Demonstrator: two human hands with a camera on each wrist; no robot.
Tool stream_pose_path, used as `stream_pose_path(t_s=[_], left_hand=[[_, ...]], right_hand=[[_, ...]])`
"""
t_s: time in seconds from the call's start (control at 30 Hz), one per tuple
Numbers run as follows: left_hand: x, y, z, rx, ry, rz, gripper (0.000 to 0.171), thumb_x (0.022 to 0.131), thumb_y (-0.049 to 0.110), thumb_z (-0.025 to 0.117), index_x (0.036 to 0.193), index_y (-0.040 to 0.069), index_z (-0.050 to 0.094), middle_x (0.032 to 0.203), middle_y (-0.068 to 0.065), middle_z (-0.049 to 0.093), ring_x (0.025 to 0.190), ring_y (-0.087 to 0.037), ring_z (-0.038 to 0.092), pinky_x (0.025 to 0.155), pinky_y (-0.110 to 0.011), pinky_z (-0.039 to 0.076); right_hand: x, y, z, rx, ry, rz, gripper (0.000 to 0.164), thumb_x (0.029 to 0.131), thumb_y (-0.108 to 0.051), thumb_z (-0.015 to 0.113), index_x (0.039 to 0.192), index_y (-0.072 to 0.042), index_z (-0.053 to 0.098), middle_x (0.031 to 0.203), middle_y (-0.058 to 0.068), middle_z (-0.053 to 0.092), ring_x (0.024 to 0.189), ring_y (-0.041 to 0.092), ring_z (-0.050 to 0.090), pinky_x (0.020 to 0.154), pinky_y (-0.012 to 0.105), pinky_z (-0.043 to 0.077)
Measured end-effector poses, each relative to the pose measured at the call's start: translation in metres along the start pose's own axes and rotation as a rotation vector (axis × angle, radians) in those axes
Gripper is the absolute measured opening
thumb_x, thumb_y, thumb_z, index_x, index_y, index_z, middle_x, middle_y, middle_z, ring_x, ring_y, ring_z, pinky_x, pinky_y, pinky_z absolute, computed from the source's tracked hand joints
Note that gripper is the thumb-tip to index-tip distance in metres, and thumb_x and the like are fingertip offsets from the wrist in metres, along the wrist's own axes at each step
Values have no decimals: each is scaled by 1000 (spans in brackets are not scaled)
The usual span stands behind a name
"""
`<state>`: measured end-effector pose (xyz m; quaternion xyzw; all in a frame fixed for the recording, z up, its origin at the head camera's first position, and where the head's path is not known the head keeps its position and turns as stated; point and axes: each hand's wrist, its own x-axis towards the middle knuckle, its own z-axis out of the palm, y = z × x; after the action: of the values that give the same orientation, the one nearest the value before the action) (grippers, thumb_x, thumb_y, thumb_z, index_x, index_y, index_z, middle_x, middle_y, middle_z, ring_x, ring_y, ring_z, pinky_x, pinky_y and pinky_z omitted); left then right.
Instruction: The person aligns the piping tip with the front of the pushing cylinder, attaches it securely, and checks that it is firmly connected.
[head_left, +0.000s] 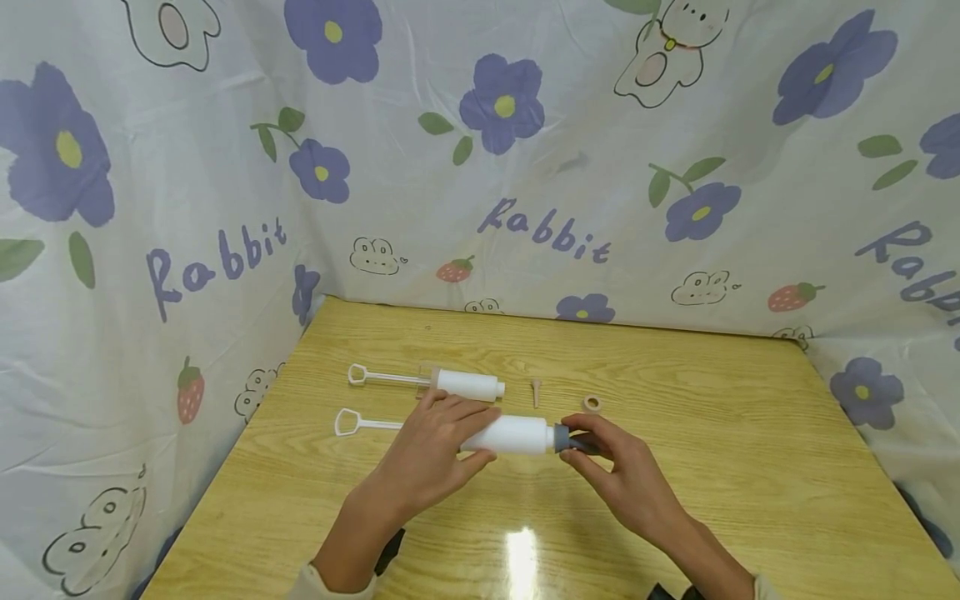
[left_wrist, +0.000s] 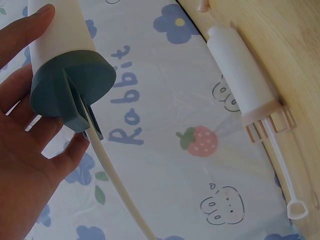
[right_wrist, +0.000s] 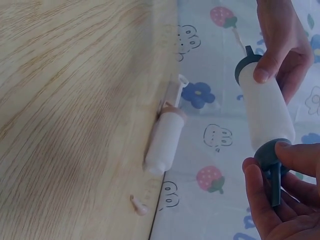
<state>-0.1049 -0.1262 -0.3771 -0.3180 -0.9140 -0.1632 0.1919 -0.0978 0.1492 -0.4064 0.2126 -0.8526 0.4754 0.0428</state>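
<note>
Rabbit-print cloth (head_left: 525,167) walls a wooden surface (head_left: 750,467); the left hand (head_left: 435,454) wraps the white syringe barrel (head_left: 510,435) level above it, steadying it; the right hand (head_left: 611,467) pinches its grey nozzle cap (head_left: 570,437); a second syringe (head_left: 457,383), a small peg (head_left: 536,390) and a ring (head_left: 592,404) lie behind.

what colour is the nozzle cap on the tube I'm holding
Dark grey-blue nozzle cap on a white tube; right wrist view shows it best.

Two white syringes are here: one (head_left: 510,435) held above the worktop (head_left: 750,467), the other (head_left: 450,383) lying just behind it. Beside that second syringe lie one small peg (head_left: 536,390) and one small ring (head_left: 592,404). Two hands, the left (head_left: 435,454) and right (head_left: 618,471), are in view.
</note>
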Motion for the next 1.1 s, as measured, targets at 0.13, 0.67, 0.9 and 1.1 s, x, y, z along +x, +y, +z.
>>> stream_pose_path(t_s=[0.13, 0.67, 0.9, 1.1], left_hand=[[2, 1, 1, 6, 3, 8, 54, 78, 33, 91, 126, 15, 75, 125, 0, 75, 114, -18, 71, 105, -50, 51], [1, 0, 3, 16, 2, 10, 53, 79, 32, 91, 126, 15, 75, 125, 0, 76, 113, -16, 71, 100, -46, 51], [2, 0, 3, -5, 4, 18, 53, 79, 31, 90, 127, 14, 74, 125, 0, 75, 114, -17, 71, 100, -46, 52], [1, 0, 1, -51, -15, -3, 53, 81, 30, 89, 128, 13, 74, 127, 0, 75, 116, -17, 70, 103, -50, 51]], right_hand=[[0, -2, -1, 14, 0, -3, 33, 97, -18, 73, 129, -15, 66, 125, 3, 72, 107, 16, 75, 92, 37, 62], [1, 0, 1, 6, -10, -32, 33, 97, -20, 73, 129, -17, 66, 124, 1, 72, 107, 14, 75, 90, 31, 62], [2, 2, 0, -8, 2, -34, 33, 96, -21, 74, 128, -21, 66, 122, -1, 73, 104, 12, 75, 86, 29, 62], [1, 3, 1, -25, 14, -39, 33, 96, -23, 74, 128, -25, 67, 121, -3, 74, 103, 11, 75, 82, 26, 62]])
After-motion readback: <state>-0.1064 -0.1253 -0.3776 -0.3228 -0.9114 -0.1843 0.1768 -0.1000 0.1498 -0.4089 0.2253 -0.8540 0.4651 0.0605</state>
